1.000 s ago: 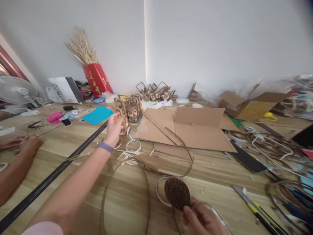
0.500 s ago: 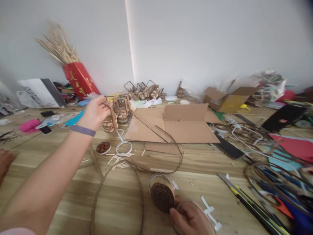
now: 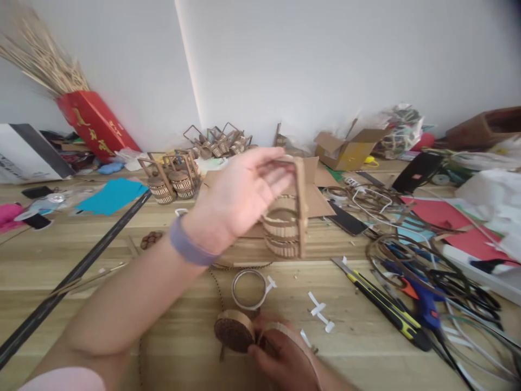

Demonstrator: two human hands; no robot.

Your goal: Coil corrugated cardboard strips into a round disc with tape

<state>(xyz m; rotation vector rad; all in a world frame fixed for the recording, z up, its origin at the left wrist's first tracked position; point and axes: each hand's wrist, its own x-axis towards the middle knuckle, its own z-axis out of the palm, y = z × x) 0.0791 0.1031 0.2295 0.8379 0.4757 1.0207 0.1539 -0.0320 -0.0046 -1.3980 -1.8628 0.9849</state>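
Observation:
My left hand [image 3: 248, 190] is raised over the middle of the table, with its fingers hooked round the handle of a small woven basket [image 3: 281, 234]. The basket hangs upright, its light slatted side turned to me. Near the front edge my right hand [image 3: 280, 353] pinches a round, dark coiled woven disc [image 3: 234, 332] with a pale rim. A thin pale strip loops over that hand. Just behind the disc lies a ring [image 3: 249, 290], flat on the wood. Other small handled baskets [image 3: 163, 187] stand at the back left.
Flattened cardboard [image 3: 319, 198] lies behind the held basket. To the right are a utility knife [image 3: 386, 304], a blue glue gun [image 3: 425, 304] and coiled strips with cables. Blue sheets [image 3: 112, 195], a long dark strip [image 3: 85, 266] and a dish of brown beads [image 3: 151, 240] lie left.
My left hand has carried a basket from the group at the back left to the middle. My right hand still holds the disc, now tilted. The view has turned right.

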